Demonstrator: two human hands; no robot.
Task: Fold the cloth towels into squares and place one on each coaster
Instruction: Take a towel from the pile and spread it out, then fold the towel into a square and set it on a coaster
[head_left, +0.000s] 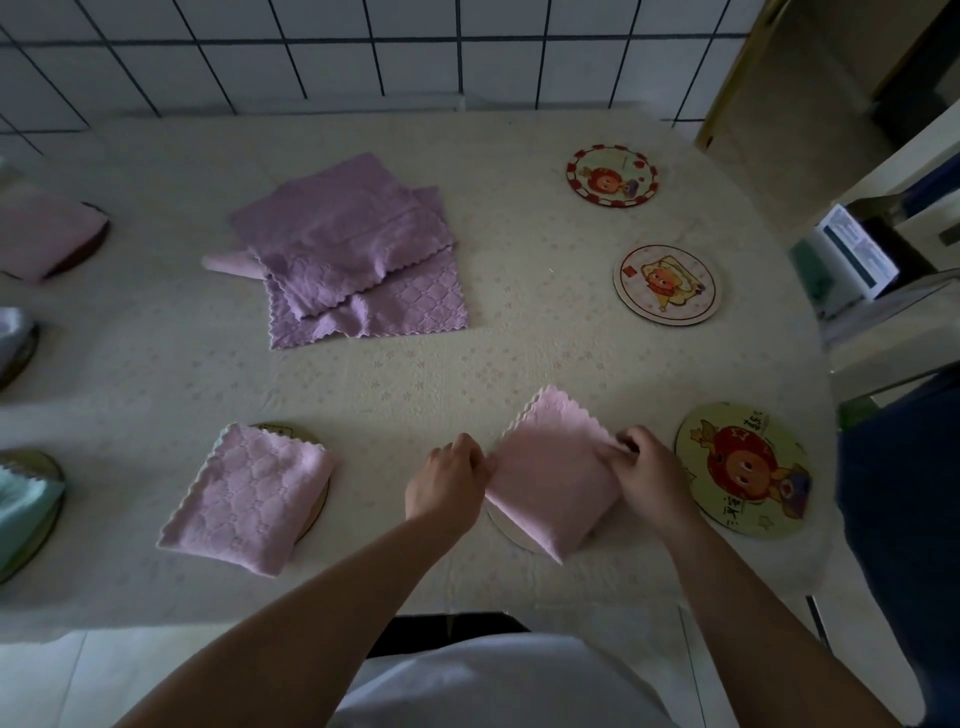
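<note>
Lower centre of frame: both hands work a folded pink towel (553, 475) lying over a coaster (511, 535), only a sliver of whose rim shows under the towel's lower left edge.
Left hand (449, 480): fingers curled, pinching the towel's left corner.
Right hand (647, 470): fingers curled, pinching the towel's right corner.
Towel heading: sits as a diamond, scalloped corner toward the top of frame, folded corner toward the bottom; near square, so no clear long axis.
Bare coasters: three down the right side, at upper right (613, 175), middle right (667, 285) and lower right (743, 470), all well apart.
Covered coasters: one at lower left under a folded pink square (249, 499); three more at the left edge, under a pink (41, 231), a pale (13, 338) and a mint (26, 501) towel, all partly cut off by the frame.
Unfolded towels: a purple stack (348, 244) at upper centre, two layers plainly visible, with a pink one (228, 264) poking out at its left.
Edges: the table (519, 338) ends at the tiled wall along the top and curves off at right, close beside the lower right coaster.
Open room: bare tablecloth spans the middle, between the stack and the hands.
</note>
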